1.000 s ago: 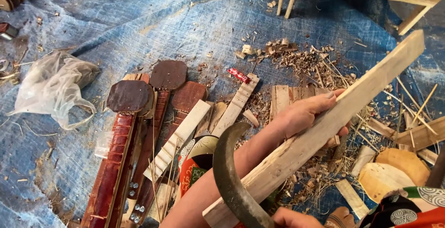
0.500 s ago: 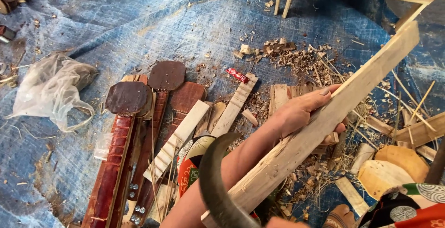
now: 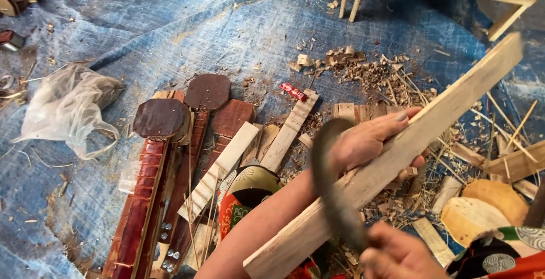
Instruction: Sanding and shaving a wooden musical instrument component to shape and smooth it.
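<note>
Far left: a crumpled clear plastic bag (image 3: 68, 108) on the blue tarp (image 3: 187, 35).

Next to it: dark red carved wooden pieces (image 3: 164, 171) with rounded heads, laid side by side, and pale notched wooden strips (image 3: 224, 165) resting against them.

Centre: our left hand (image 3: 369, 140) is wrapped around the long pale wooden plank (image 3: 420, 137), gripping it near its middle. The plank runs slanted from bottom centre up to the upper right, its lower end close to our body.

Centre bottom: our right hand (image 3: 397, 253) is clenched on the handle of a curved dark blade (image 3: 332, 182). The blade lies across the plank just below the left hand, blurred.

Behind the hands: a heap of wood shavings (image 3: 369, 74).

Right: flat pale wood offcuts (image 3: 494, 199) and thin sticks (image 3: 511, 126).
</note>
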